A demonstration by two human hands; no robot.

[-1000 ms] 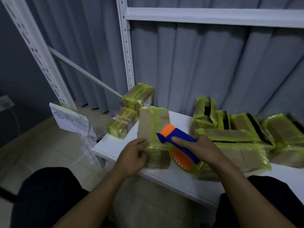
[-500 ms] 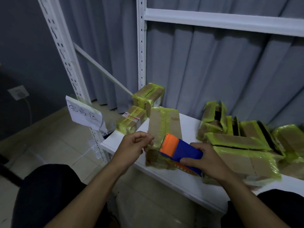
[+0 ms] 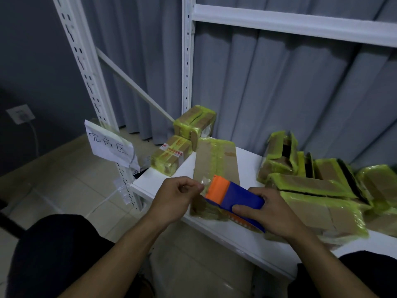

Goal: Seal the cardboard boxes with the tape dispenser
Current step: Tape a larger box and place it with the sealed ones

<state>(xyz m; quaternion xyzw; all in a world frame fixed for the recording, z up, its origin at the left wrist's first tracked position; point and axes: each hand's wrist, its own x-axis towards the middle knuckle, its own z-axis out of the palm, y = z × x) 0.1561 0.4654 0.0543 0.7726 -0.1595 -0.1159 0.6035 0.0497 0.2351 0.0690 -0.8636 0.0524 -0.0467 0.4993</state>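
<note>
Right now the long brown cardboard box (image 3: 217,162), banded in yellow-green tape, lies on the white shelf board (image 3: 249,164), its long axis running away from the person. Over its near end the right hand (image 3: 268,211) is wrapped round the blue-and-orange plastic tape dispenser (image 3: 236,196), orange nose pointing up the box. Just left of that nose the left hand (image 3: 178,194) pinches what looks like a loose clear tape end (image 3: 205,181), which I'd say wants sticking onto the box next.
</note>
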